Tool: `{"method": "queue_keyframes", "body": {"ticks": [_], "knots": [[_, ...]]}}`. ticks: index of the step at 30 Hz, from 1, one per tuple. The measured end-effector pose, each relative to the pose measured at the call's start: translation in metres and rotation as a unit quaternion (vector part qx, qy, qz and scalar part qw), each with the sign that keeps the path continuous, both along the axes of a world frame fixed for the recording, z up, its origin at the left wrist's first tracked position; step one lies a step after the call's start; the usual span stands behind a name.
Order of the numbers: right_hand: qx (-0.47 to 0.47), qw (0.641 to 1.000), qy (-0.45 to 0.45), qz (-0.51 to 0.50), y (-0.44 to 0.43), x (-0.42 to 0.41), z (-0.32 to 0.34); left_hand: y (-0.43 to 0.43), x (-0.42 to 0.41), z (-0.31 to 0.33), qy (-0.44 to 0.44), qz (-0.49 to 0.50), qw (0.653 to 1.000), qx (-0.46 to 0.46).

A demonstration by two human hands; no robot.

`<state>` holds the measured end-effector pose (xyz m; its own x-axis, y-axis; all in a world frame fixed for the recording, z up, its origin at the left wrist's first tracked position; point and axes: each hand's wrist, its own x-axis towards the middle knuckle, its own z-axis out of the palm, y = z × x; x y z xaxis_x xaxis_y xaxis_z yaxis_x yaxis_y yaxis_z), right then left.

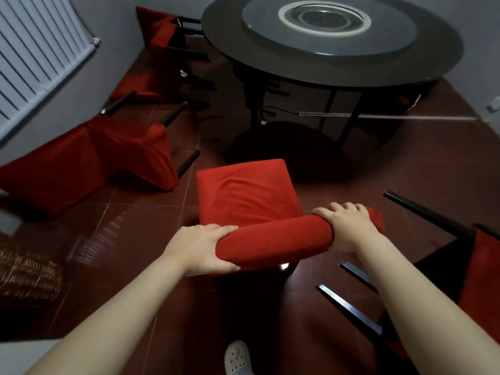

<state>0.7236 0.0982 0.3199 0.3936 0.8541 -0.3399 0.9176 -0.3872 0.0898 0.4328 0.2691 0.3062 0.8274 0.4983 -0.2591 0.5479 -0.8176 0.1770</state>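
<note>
Floor (140, 212), left hand (200, 247), right hand (345, 226) gripping backrest (276, 239)

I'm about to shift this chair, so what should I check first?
1. The left grip wraps one end of the backrest: ok.
2. The right grip curls over the other end: ok.
3. The chair stands upright, seat toward the round table: ok.
4. All chair legs on the floor: mostly hidden, cannot tell.
5. Left clearance: the toppled chair has a leg close to the seat: not ok.
6. Right clearance: the second toppled chair lies near, legs out: not ok.
</note>
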Motion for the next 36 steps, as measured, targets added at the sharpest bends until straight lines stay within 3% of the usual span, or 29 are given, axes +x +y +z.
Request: {"method": "queue_keyframes", "body": {"ticks": [6,11,15,23,30,36], "knots": [[-0.038,0.999,0.008,-0.025,0.005,-0.005,0.007,-0.001,0.000,0.003,0.019,-0.004,1.000,-0.011],[-0.020,0.998,-0.038,-0.047,-0.001,-0.016,0.007,-0.004,0.002,0.006,0.059,0.001,0.998,-0.027],[0.021,1.000,0.013,0.001,-0.010,-0.031,0.007,-0.002,0.011,0.014,0.118,0.019,0.990,-0.077],[0.029,0.998,-0.005,0.061,-0.009,-0.030,0.005,-0.065,0.032,0.004,0.073,0.079,0.991,0.077],[-0.051,0.995,0.044,0.078,0.013,-0.018,0.020,-0.060,0.050,0.023,0.116,0.096,0.988,0.042],[0.010,0.992,0.037,0.118,0.052,0.015,0.047,-0.020,0.072,0.054,0.112,0.118,0.986,0.032]]}}
